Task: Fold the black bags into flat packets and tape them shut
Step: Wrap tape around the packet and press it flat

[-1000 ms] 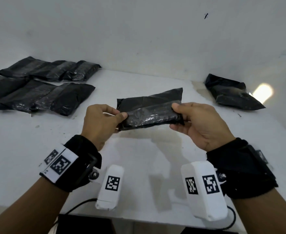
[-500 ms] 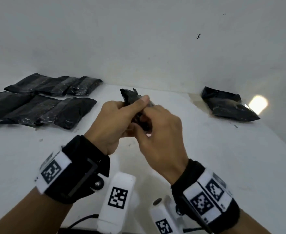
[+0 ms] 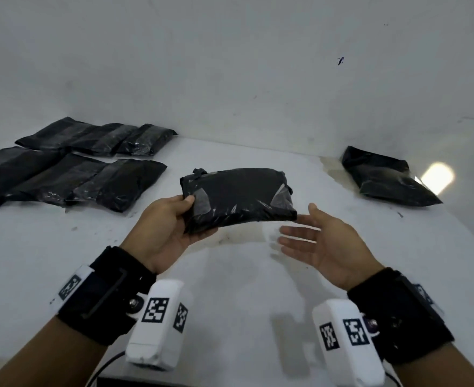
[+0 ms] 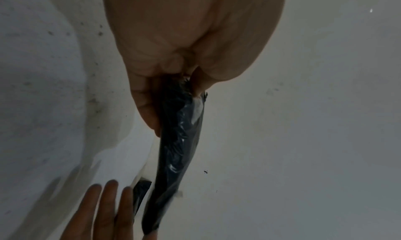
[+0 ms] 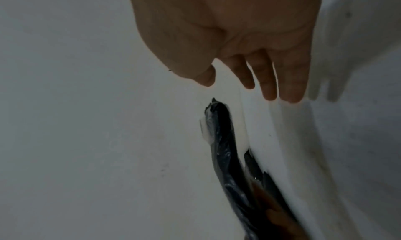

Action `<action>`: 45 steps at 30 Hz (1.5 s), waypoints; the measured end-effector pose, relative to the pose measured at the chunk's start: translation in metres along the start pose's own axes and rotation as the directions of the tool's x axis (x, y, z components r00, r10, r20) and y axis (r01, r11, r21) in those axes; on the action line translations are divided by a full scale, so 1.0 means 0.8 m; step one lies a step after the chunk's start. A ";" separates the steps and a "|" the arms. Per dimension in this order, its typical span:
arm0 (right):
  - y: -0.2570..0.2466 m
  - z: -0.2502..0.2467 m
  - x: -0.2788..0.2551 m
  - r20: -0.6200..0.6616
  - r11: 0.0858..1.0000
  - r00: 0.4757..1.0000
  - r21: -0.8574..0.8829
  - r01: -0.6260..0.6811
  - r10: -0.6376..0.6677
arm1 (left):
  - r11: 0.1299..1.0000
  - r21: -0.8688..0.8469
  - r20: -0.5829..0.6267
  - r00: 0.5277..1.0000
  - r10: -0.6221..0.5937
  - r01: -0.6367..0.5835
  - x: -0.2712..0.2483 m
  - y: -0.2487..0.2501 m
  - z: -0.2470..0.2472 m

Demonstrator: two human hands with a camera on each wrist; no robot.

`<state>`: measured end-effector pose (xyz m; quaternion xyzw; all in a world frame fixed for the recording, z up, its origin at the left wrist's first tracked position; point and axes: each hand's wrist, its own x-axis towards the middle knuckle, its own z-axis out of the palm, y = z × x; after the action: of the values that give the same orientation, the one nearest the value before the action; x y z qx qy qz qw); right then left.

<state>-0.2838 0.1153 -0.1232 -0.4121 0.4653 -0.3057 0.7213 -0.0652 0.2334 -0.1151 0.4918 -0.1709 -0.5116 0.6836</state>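
Note:
A folded black packet (image 3: 238,198) with clear tape patches at both ends hangs above the white table (image 3: 230,275). My left hand (image 3: 171,222) grips its left end, thumb on top and fingers beneath. The left wrist view shows the packet (image 4: 178,135) edge-on, pinched between thumb and fingers. My right hand (image 3: 314,241) is palm-up with straight fingers just right of the packet and holds nothing. In the right wrist view the right hand (image 5: 249,82) has straight fingers apart from the packet (image 5: 225,151).
Several taped black packets (image 3: 71,174) lie in two rows at the back left. One crumpled black bag (image 3: 383,177) lies at the back right near a bright light spot. A white wall stands close behind the table.
The packet was turned over, so its taped side now faces up. My right hand let go of it and opened to the right. The left hand alone now holds it.

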 end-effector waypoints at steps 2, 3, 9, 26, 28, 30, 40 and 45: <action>-0.001 0.009 -0.001 0.141 0.994 0.990 0.108 -0.029 0.014 | 1.000 -0.001 0.025 1.000 -0.017 0.017 -0.001 -0.002 -0.003; -0.002 0.014 -0.001 0.168 0.991 0.986 0.133 -0.001 -0.022 | 1.000 0.011 0.038 0.999 -0.022 0.022 -0.002 -0.004 -0.005; 0.000 0.035 0.000 0.151 0.973 0.962 0.048 0.224 -0.229 | 0.998 0.057 0.079 0.997 -0.002 -0.002 -0.003 -0.009 -0.015; 0.043 0.054 0.008 -0.117 0.902 0.896 -0.120 0.415 -0.428 | 0.982 0.172 0.127 0.990 0.060 -0.081 -0.007 -0.026 -0.015; 0.045 0.055 0.010 -0.121 0.906 0.898 -0.082 0.416 -0.423 | 0.986 0.162 0.087 0.996 0.009 -0.023 -0.008 -0.023 -0.012; 0.046 0.057 0.011 -0.128 0.907 0.898 -0.057 0.417 -0.421 | 0.982 0.188 0.094 0.995 -0.014 -0.004 -0.009 -0.022 -0.008; 0.035 0.051 0.004 0.055 0.959 0.958 -0.012 0.283 -0.282 | 0.965 0.202 0.098 0.984 0.147 -0.165 -0.001 -0.030 0.000; 0.043 0.047 0.006 0.177 0.939 0.923 0.014 0.344 -0.341 | 0.958 0.208 0.081 0.979 0.187 -0.200 -0.002 -0.033 -0.003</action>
<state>-0.2453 0.1389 -0.1467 -0.5185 0.3228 -0.3851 0.6918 -0.0781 0.2364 -0.1382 0.5279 -0.2931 -0.4356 0.6676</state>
